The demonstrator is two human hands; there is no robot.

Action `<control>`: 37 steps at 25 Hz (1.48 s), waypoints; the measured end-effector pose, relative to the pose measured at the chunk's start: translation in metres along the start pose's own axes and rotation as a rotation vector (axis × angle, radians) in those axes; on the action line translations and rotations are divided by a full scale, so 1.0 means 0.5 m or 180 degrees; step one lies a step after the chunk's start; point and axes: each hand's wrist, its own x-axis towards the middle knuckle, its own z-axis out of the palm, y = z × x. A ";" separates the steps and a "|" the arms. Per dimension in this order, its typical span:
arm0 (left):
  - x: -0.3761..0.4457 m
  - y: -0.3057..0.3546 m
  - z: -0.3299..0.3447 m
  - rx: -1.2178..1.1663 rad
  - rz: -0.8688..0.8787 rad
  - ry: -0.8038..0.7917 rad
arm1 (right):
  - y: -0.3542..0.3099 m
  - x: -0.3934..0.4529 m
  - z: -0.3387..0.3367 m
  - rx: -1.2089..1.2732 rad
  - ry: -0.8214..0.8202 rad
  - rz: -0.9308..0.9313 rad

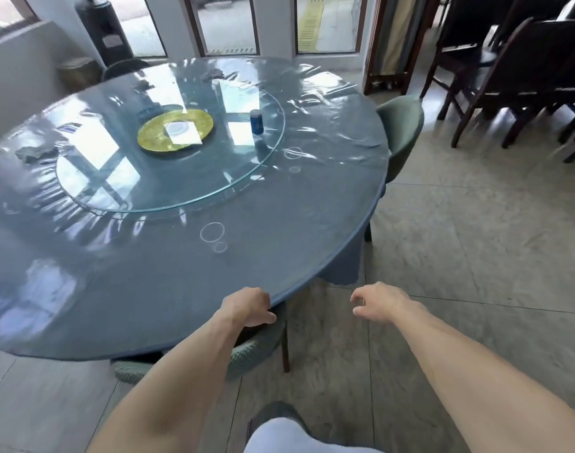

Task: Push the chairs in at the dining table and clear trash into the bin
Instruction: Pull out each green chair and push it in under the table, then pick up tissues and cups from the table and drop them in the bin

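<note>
A round dining table [149,273] with a blue cloth under clear plastic fills the left and middle. A green woven chair [253,351] sits tucked under its near edge. My left hand [250,307] grips the top of that chair's back, right at the table rim. My right hand [380,302] hovers over the floor to the right, fingers loosely curled, holding nothing. A second green chair [403,125] stands pushed in at the right side. On the glass turntable [247,178] stands a blue can [256,121], beside a gold plate [155,138] with white paper.
Dark wooden chairs [514,70] are stacked at the far right. Another chair back [122,68] shows behind the table's far left edge. A black cylinder heater [103,27] stands by the windows. Tiled floor [475,256] lies to the right. Dark scraps [34,153] lie on the table's left.
</note>
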 end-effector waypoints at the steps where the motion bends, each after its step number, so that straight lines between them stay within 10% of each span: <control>1: 0.004 0.006 -0.005 -0.0086 -0.0072 0.0089 | 0.010 0.010 -0.010 -0.0042 0.0020 -0.0026; 14: 0.178 -0.123 -0.166 -0.0748 -0.1064 0.1481 | -0.076 0.309 -0.280 -0.0686 0.0597 -0.0547; 25: 0.308 -0.208 -0.197 -0.1503 -0.1746 0.0333 | -0.152 0.510 -0.437 -0.0767 0.0760 -0.0520; 37: 0.360 -0.188 -0.194 -0.1752 -0.2520 0.0630 | -0.122 0.773 -0.588 -0.0643 0.0817 -0.0806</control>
